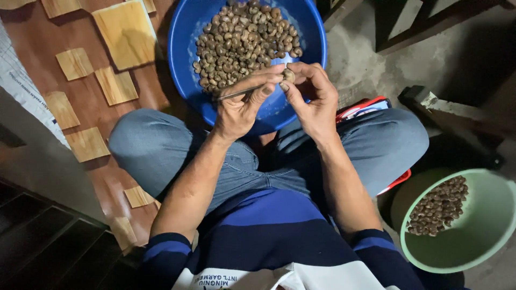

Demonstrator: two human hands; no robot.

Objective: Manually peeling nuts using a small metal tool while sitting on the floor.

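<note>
Striped shirt [269, 241] nearest; left hand [242, 104] grips thin metal pick [236, 94], right hand [314, 102] pinches cashew [288, 74] above blue basin [185, 32].

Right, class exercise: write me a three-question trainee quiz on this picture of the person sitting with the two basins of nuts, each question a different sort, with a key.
1. True or false: the left hand holds a thin metal tool.
2. Multiple choice: the single nut pinched by the right hand is held over which container? A) the green basin B) the blue basin C) a wooden tile
3. Fill in: the green basin sits on the floor at the person's ____ side.

Key:
1. True.
2. B, the blue basin, which holds the larger heap of nuts.
3. Right.
</note>
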